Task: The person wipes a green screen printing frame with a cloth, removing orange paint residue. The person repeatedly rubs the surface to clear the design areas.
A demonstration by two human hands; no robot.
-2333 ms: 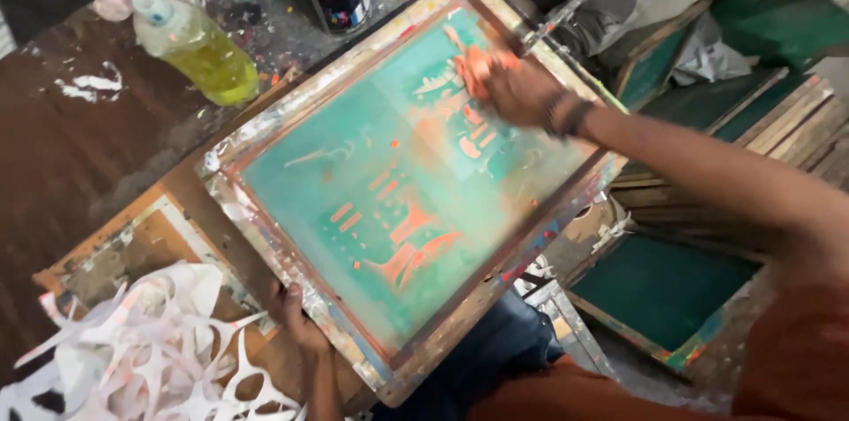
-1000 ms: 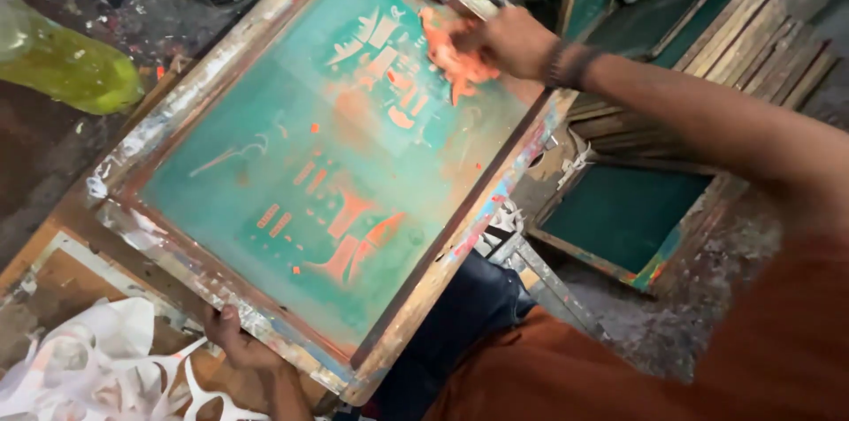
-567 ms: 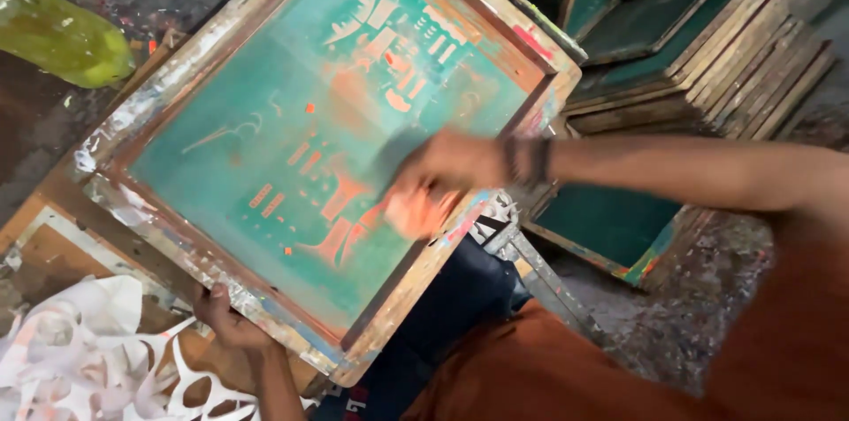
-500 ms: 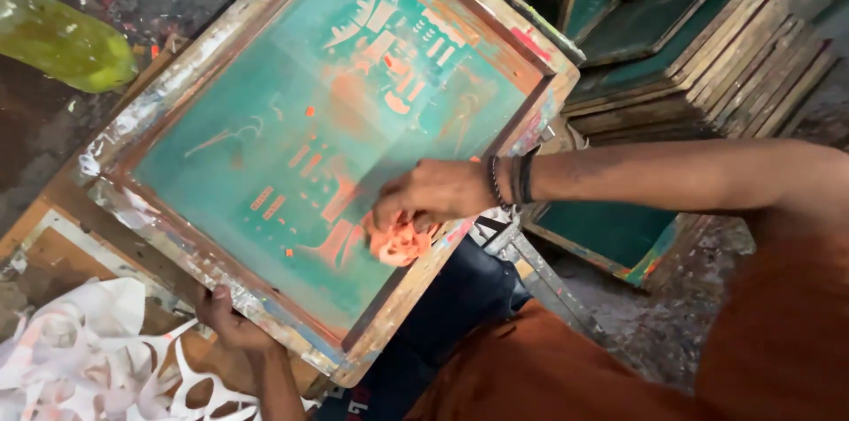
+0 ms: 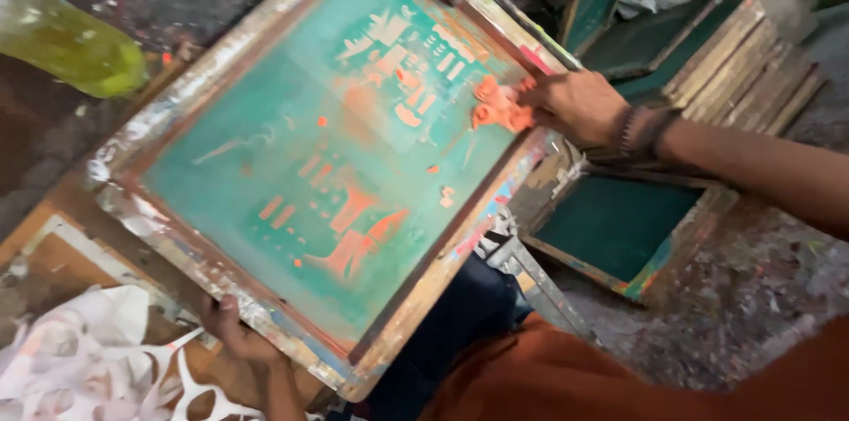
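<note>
An orange-stained rag (image 5: 497, 107) is pinched in the right hand (image 5: 575, 104); the frame (image 5: 265, 315), clasped by the left hand (image 5: 232, 332), could slip and smear ink.

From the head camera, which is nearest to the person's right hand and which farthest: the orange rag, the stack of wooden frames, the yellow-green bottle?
From the right hand:
1. Orange rag, at its fingertips on the screen's right edge.
2. Stack of wooden frames, just beyond the wrist, to the right.
3. Yellow-green bottle, far left, across the screen.
</note>
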